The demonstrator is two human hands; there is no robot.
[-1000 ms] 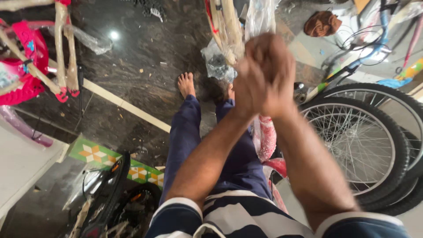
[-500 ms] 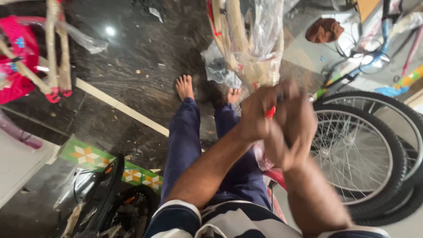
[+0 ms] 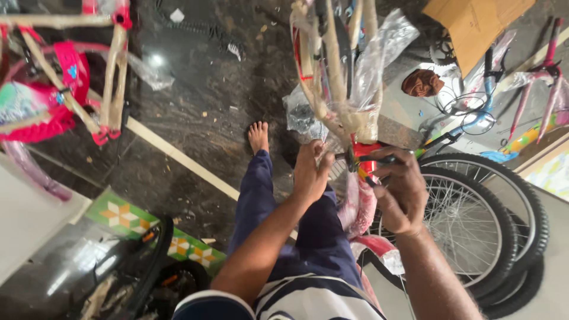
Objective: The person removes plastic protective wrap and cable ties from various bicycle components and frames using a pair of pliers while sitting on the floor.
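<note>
Seen from the head camera: left hand [image 3: 310, 172] pressed against wrapped bicycle frame [image 3: 341, 89], fingers closed on paper padding. Right hand [image 3: 400, 189] gripping dark tool [image 3: 370, 160] at red joint just below. Frame upright over lap, likely stiff and heavy; plastic wrap [image 3: 379, 53] slippery, so best gripped at tubes. Cardboard box [image 3: 474, 24] behind, contents hidden.

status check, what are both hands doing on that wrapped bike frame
Left hand gripping the plastic-wrapped bike frame at its lower end. Right hand pinching a dark tool against the red part. Spoked wheels close by on the right.
</note>
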